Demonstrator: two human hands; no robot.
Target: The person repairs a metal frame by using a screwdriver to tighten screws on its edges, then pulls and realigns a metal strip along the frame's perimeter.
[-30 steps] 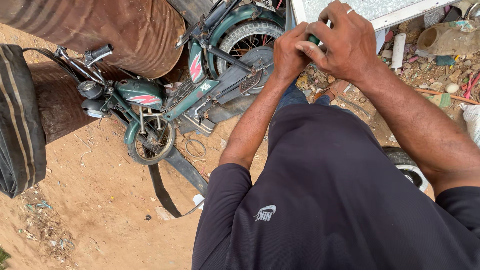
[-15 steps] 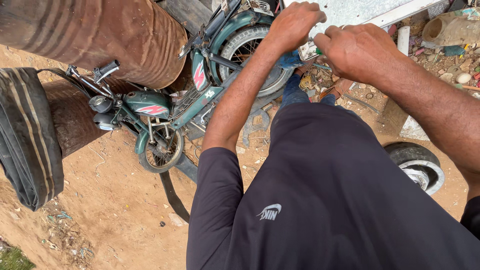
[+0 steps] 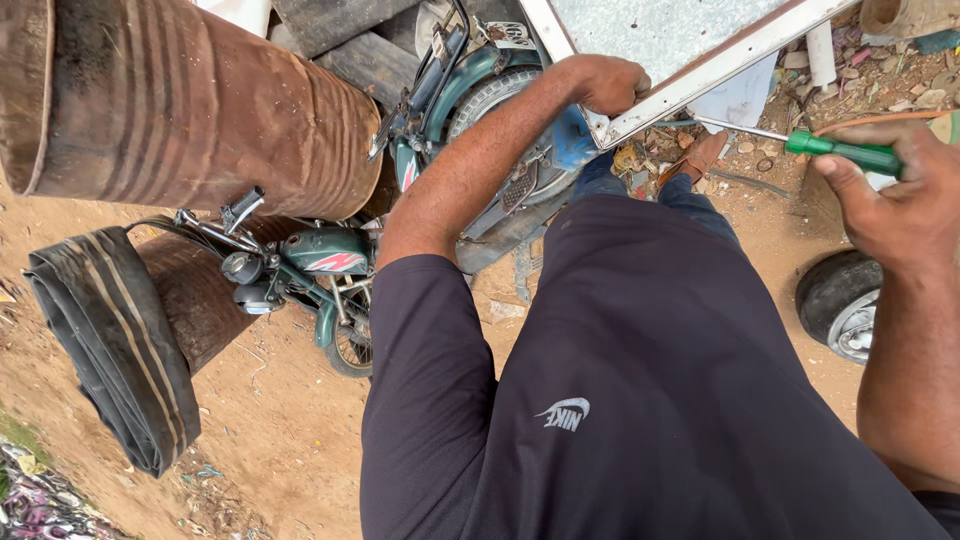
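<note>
Nearest, the right hand [image 3: 895, 195] wraps a green-handled screwdriver [image 3: 845, 153], its shaft aimed at the white-framed metal panel [image 3: 690, 45]; farther off, the left hand [image 3: 605, 85] curls around the panel's lower corner. Should the tip slip off the frame, it could jab those holding fingers or let the panel drop toward the green motorcycle [image 3: 320, 265] beyond.

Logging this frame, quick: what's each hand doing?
Left hand: closed on the panel corner.
Right hand: closed, holding a screwdriver.
</note>
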